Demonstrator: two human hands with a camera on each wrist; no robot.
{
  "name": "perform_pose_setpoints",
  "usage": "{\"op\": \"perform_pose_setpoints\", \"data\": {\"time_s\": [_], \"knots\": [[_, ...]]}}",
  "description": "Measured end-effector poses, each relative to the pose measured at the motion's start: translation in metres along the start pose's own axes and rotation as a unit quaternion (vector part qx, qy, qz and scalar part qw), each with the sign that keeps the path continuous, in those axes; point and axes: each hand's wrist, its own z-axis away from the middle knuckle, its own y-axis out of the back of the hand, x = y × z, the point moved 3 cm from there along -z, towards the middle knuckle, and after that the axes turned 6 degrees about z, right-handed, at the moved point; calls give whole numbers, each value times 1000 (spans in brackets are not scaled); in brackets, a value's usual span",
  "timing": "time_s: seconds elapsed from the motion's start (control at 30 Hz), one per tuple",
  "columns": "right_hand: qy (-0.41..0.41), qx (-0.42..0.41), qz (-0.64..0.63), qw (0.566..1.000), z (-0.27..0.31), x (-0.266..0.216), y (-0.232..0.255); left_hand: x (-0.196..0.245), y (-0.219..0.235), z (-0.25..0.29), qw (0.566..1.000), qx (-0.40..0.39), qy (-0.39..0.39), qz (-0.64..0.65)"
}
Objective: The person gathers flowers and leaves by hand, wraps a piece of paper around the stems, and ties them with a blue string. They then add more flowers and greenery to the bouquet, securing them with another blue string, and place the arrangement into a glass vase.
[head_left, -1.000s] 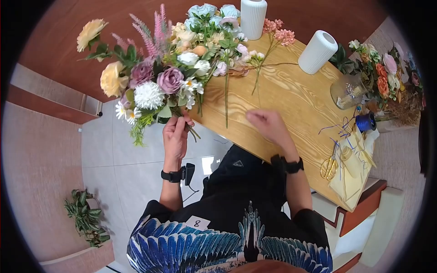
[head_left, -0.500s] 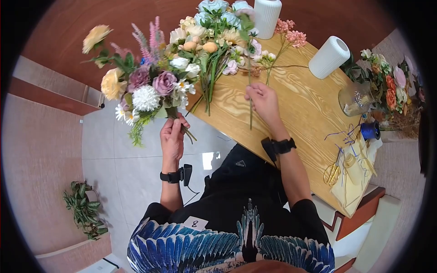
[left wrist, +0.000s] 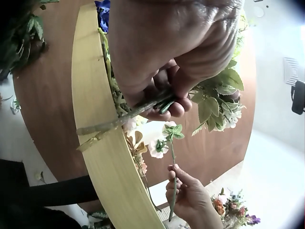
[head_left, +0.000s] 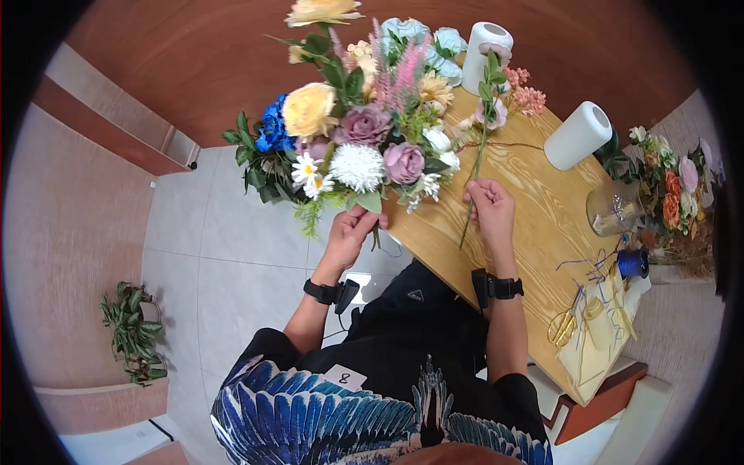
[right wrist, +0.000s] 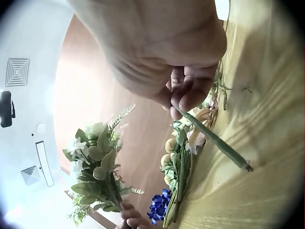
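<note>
My left hand [head_left: 347, 236] grips the gathered stems of a mixed bouquet [head_left: 356, 167] just beyond the table's near edge. Yellow and mauve roses, a white pompon bloom, daisies and pink spikes make it up. In the left wrist view the cut stem ends [left wrist: 102, 128] stick out past my curled fingers. To the right, my right hand [head_left: 494, 209] pinches the green stem [head_left: 479, 159] of a single pale pink flower [head_left: 491, 115], held upright over the wooden table. From the right wrist view, the lower stem end [right wrist: 228, 151] points away below the fingertips.
Two white ribbed vases [head_left: 577, 136] stand at the table's back. Pink blossoms [head_left: 530, 101] and light blue roses [head_left: 404, 32] lie nearby. On the right are a glass jar [head_left: 612, 209], blue spool [head_left: 632, 263], gold-handled scissors [head_left: 562, 328] and paper [head_left: 590, 360]. Blue flowers [head_left: 273, 128] show behind the bouquet.
My right hand, with no stem in it a second ago, has picked up the pale pink flower and drawn it nearer. The bouquet has moved right and turned in my left hand.
</note>
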Motion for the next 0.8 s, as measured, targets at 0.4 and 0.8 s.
{"op": "perform_pose_setpoints", "data": {"time_s": [0.4,0.8], "knots": [[-11,-8,13,1000,-1,9,1,9,2,10,995,10,-31,-98],[-3,14,-35,999,11,5,14,0,-19,8,994,-33,-39,-98]]}}
